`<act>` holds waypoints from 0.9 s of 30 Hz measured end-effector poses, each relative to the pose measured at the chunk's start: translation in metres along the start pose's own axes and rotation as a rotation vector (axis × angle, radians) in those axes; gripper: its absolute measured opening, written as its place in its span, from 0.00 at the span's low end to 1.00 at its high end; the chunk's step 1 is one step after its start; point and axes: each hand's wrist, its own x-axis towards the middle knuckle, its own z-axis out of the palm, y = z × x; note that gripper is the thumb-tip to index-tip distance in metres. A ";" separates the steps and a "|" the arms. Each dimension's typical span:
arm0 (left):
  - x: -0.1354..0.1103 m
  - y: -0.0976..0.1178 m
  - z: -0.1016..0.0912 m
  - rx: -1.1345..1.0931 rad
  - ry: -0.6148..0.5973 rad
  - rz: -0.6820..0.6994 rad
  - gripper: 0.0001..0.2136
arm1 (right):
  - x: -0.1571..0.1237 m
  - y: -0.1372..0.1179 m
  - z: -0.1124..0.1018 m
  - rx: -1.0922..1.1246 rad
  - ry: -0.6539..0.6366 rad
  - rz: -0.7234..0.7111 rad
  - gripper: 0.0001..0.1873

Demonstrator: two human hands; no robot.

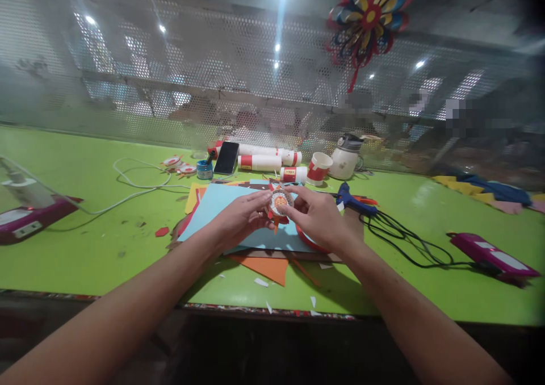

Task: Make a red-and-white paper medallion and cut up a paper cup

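Both my hands meet over the middle of the green table point(76, 243). Between them is a small round paper ornament point(281, 201), white with red markings and orange points at its rim. My left hand point(242, 217) pinches its left side with closed fingers. My right hand point(317, 217) grips its right side with thumb and fingers. Under the hands lies a light blue paper sheet point(221, 203) on orange paper point(266, 267) and red sheets.
Behind the papers stand several white glue sticks point(259, 162), a black phone point(226, 158), a red-and-white cup point(318, 168) and a white jug point(346, 157). A blue glue gun point(351, 199) with black cable lies right. Pink devices sit at far left point(25, 217) and right point(489, 254).
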 end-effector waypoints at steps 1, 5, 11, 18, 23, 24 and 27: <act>0.000 0.000 0.000 -0.001 0.000 0.002 0.13 | 0.000 0.000 0.001 -0.015 0.007 -0.001 0.16; 0.001 -0.002 0.000 0.005 -0.013 0.001 0.12 | 0.000 0.000 0.004 -0.055 0.019 0.023 0.16; 0.002 -0.004 0.000 0.012 -0.062 -0.007 0.12 | -0.001 -0.001 0.009 -0.118 0.002 0.095 0.16; 0.001 -0.002 0.002 0.034 -0.059 -0.031 0.12 | -0.001 -0.005 0.008 -0.146 -0.013 0.115 0.17; 0.001 -0.001 0.003 0.072 -0.046 -0.037 0.12 | -0.001 -0.004 0.009 -0.138 -0.004 0.109 0.17; 0.001 -0.001 0.003 0.076 -0.046 -0.037 0.12 | -0.001 -0.003 0.009 -0.130 0.000 0.108 0.17; 0.001 0.000 0.003 0.082 -0.046 -0.043 0.13 | 0.000 -0.001 0.008 -0.081 0.020 0.108 0.16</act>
